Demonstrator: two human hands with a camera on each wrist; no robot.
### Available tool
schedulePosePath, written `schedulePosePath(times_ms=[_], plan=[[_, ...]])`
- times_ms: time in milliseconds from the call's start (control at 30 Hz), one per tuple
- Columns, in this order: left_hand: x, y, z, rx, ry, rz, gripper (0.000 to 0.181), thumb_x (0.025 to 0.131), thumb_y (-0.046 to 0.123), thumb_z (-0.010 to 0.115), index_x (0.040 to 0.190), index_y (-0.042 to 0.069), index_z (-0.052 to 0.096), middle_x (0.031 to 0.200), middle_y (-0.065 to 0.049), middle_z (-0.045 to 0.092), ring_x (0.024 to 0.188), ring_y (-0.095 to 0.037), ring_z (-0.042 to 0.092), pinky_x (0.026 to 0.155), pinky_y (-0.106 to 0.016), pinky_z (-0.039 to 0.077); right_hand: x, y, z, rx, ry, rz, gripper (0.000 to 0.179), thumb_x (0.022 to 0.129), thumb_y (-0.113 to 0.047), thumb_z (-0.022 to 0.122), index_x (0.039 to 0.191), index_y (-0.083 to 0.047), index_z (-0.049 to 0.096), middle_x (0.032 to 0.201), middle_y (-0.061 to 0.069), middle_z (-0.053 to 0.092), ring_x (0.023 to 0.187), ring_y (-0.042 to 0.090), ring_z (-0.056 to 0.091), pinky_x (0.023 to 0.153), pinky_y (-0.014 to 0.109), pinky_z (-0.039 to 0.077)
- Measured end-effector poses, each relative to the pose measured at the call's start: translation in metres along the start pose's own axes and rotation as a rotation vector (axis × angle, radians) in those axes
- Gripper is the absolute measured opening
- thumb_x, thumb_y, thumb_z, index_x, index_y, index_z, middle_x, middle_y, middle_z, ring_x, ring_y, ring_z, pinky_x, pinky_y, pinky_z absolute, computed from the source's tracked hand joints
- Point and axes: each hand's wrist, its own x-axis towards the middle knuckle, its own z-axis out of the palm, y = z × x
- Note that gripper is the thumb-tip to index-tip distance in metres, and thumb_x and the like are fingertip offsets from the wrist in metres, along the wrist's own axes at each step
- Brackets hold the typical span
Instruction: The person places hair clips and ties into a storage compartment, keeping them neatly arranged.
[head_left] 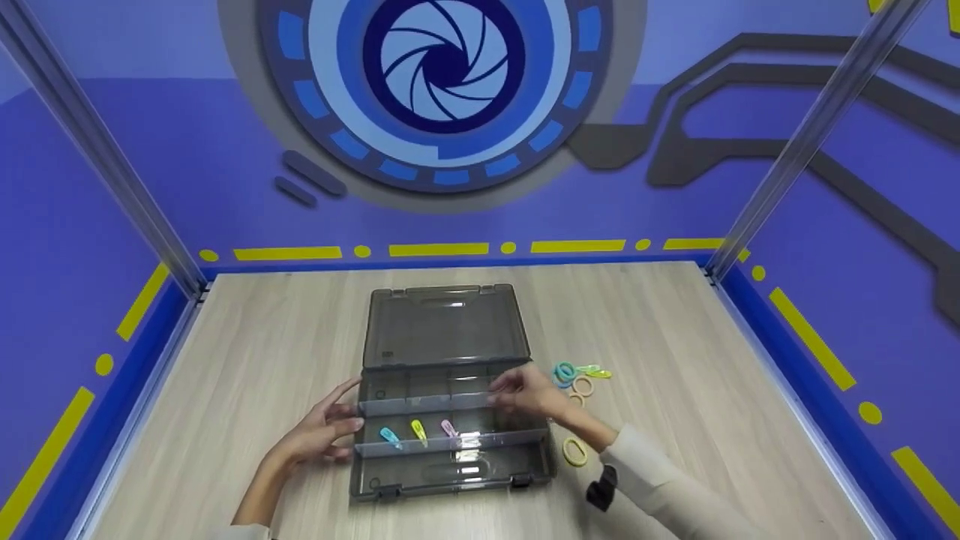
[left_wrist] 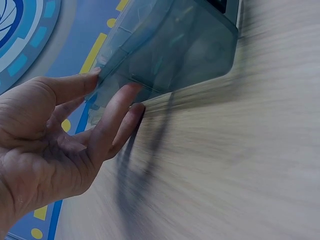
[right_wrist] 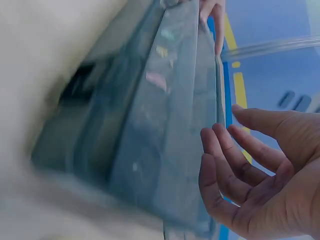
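Note:
A smoky translucent compartment box (head_left: pixel 450 484) lies with its lid (head_left: pixel 448 326) folded back. In its middle row sit a blue hair clip (head_left: pixel 390 436), a yellow hair clip (head_left: pixel 419 431) and a pink hair clip (head_left: pixel 449 427). My left hand (head_left: pixel 319 435) touches the box's left side, fingers spread; the left wrist view shows fingertips at the box wall (left_wrist: pixel 200 62). Over the right part of the box is my right hand (head_left: pixel 529 391), near the upper divider (head_left: pixel 427 403). Its fingers curve loosely in the right wrist view, with nothing visible between them.
Right of the box lie teal hair ties (head_left: pixel 564 373), beige hair ties (head_left: pixel 583 386), a yellow hair tie (head_left: pixel 574 451) and yellow-green hair clips (head_left: pixel 598 373). A black object (head_left: pixel 601 488) shows by the right sleeve. Blue-purple panels (head_left: pixel 480 225) enclose the wooden table (head_left: pixel 285 337).

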Motion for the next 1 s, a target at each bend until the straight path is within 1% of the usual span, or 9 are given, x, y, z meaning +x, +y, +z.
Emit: schedulePosePath(times_ms=[67,200,367,433,533,600,667,833,1000], plan=[[0.0,-0.001,0.001,-0.004,0.001,-0.004,0.081,0.099,0.019,0.067,0.164,0.023,0.019,0.15,-0.031,0.032,0.12,-0.032,0.056,0.075,-0.037,0.062,-0.004,0.003,-0.015,-0.014,0.027,0.005,0.023,0.091,-0.006,0.074,0.104,0.013,0.072,0.087,0.027,0.074,0.066,0.016,0.068,0.06,0.029,0.06],[0.0,-0.003,0.002,-0.014,0.005,-0.014,0.081,0.1,0.017,0.066,0.165,0.022,0.018,0.148,-0.03,0.034,0.121,-0.032,0.055,0.074,-0.037,0.062,-0.011,0.011,-0.046,-0.049,0.104,0.036,0.023,0.091,-0.01,0.075,0.103,0.01,0.074,0.083,0.025,0.073,0.062,0.011,0.065,0.052,0.016,0.049],[0.0,-0.003,0.003,-0.008,0.023,-0.021,0.08,0.1,0.017,0.066,0.164,0.022,0.019,0.147,-0.028,0.037,0.122,-0.033,0.057,0.075,-0.038,0.062,-0.021,0.028,-0.078,-0.126,0.18,0.052,0.021,0.093,-0.011,0.073,0.102,0.008,0.075,0.082,0.024,0.074,0.061,0.005,0.065,0.05,0.014,0.047],[-0.001,-0.003,0.003,-0.009,0.023,-0.019,0.08,0.1,0.017,0.066,0.164,0.022,0.019,0.148,-0.029,0.036,0.122,-0.033,0.056,0.076,-0.038,0.062,-0.025,0.037,-0.088,-0.156,0.203,0.066,0.021,0.093,-0.011,0.073,0.102,0.008,0.075,0.083,0.024,0.074,0.061,0.006,0.066,0.051,0.015,0.048],[-0.001,-0.003,0.002,-0.009,0.021,-0.015,0.08,0.1,0.017,0.066,0.164,0.021,0.019,0.147,-0.029,0.036,0.123,-0.034,0.055,0.075,-0.038,0.062,-0.029,0.051,-0.101,-0.171,0.243,0.107,0.021,0.093,-0.01,0.072,0.103,0.009,0.075,0.085,0.025,0.075,0.063,0.017,0.072,0.05,0.017,0.05],[-0.001,-0.002,0.002,-0.012,0.016,-0.011,0.08,0.1,0.017,0.065,0.164,0.021,0.019,0.147,-0.029,0.035,0.124,-0.034,0.055,0.076,-0.038,0.062,-0.032,0.06,-0.108,-0.178,0.268,0.137,0.02,0.093,-0.008,0.072,0.102,0.009,0.074,0.087,0.025,0.075,0.066,0.024,0.073,0.05,0.018,0.05],[-0.002,-0.002,0.002,-0.01,0.013,-0.01,0.08,0.1,0.018,0.065,0.165,0.021,0.018,0.148,-0.029,0.035,0.126,-0.035,0.055,0.076,-0.038,0.062,-0.034,0.069,-0.113,-0.173,0.289,0.176,0.02,0.093,-0.008,0.072,0.102,0.01,0.075,0.088,0.024,0.076,0.067,0.026,0.074,0.051,0.018,0.051],[-0.002,-0.002,0.001,0.001,0.002,0.002,0.079,0.101,0.019,0.064,0.165,0.021,0.017,0.151,-0.03,0.034,0.128,-0.037,0.054,0.076,-0.038,0.061,-0.04,0.086,-0.118,-0.175,0.314,0.278,0.019,0.094,-0.008,0.071,0.1,0.01,0.075,0.085,0.022,0.075,0.064,0.016,0.068,0.052,0.02,0.051],[-0.002,-0.002,0.002,0.008,-0.002,0.015,0.079,0.101,0.018,0.064,0.165,0.021,0.017,0.15,-0.03,0.034,0.126,-0.037,0.055,0.076,-0.037,0.061,-0.044,0.101,-0.115,-0.292,0.351,0.363,0.018,0.092,-0.013,0.073,0.095,0.005,0.076,0.078,0.011,0.074,0.063,0.011,0.063,0.054,0.02,0.047]])
